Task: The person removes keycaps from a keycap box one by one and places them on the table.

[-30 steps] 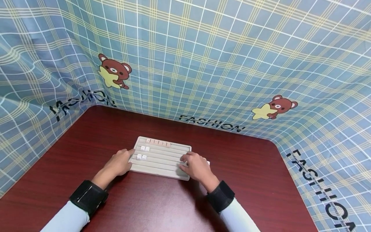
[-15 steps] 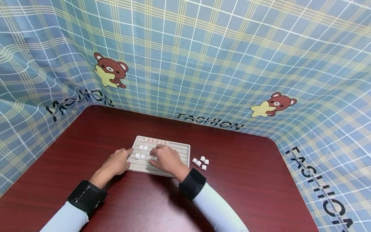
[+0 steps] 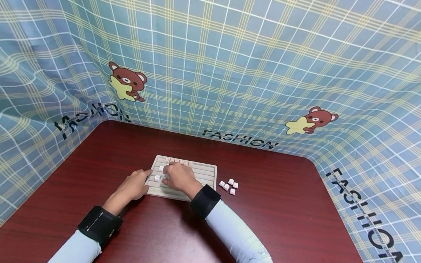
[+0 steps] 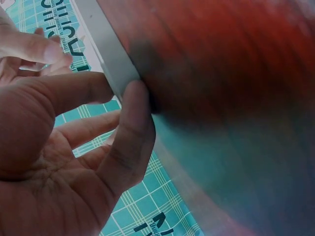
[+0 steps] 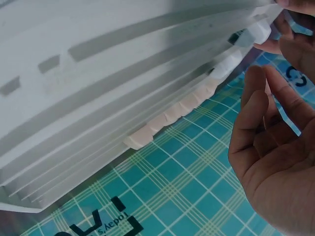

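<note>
A cream tray (image 3: 197,188) with parallel grooves lies on the table. My left hand (image 3: 133,185) holds its left edge; in the left wrist view the thumb and a finger pinch the tray's rim (image 4: 115,56). My right hand (image 3: 180,177) is over the left half of the tray, bent fingers among the white keycaps. I cannot tell whether a keycap is between its fingertips. A white keycap (image 3: 157,178) sits in a middle groove and another white keycap (image 3: 161,168) in a groove above it; the hand covers their neighbours. Pink keycaps (image 5: 172,112) line the top groove.
Several loose white keycaps (image 3: 231,181) lie on the dark red table (image 3: 269,204), right of the tray. Behind and beside the table hangs a blue plaid cloth (image 3: 230,84) printed with bears and lettering.
My right hand has moved left across the tray, from its right edge to the white keycaps, uncovering the loose keycaps at the right. The left hand stays on the tray's left edge.
</note>
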`<state>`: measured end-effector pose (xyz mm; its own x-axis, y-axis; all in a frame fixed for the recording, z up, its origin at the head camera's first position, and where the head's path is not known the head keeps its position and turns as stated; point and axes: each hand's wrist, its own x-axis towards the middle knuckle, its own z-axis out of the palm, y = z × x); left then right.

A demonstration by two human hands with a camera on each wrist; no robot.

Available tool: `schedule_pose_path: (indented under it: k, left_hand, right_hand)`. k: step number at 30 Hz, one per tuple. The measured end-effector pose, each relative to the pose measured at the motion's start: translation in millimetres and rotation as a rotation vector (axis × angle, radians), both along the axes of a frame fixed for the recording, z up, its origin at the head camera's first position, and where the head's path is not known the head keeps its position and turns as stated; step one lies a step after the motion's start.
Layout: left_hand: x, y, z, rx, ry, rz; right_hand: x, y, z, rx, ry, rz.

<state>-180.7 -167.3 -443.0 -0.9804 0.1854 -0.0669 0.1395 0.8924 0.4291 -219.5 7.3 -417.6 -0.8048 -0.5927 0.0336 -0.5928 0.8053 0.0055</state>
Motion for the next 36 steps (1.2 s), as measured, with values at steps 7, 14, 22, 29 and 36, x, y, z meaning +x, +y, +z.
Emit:
schedule_pose_path:
  k: [7, 14, 22, 29, 36]
  left_hand:
    - [0.8, -0.1, -2.2, 0.010, 0.023, -0.006]
    - [2.7, 1.3, -4.0, 0.019, 0.030, -0.007]
    - [2.1, 2.9, -2.7, 0.015, 0.013, 0.004]
    - [1.2, 2.0, -2.7, 0.012, 0.020, 0.009]
    - [1.1, 1.8, -1.2, 0.010, 0.010, 0.014]
  right_hand:
    - [-4.3, -8.5, -5.5, 0.073, -0.018, -0.010]
    - [-4.9, -14.7, -11.8, 0.130, -0.045, -0.037]
    - [-5.6, -16.0, -18.9, 0.138, -0.049, -0.061]
    - [-6.0, -17.1, -19.9, 0.134, -0.047, -0.067]
    - [-4.4, -15.3, -18.3, 0.124, -0.022, -0.055]
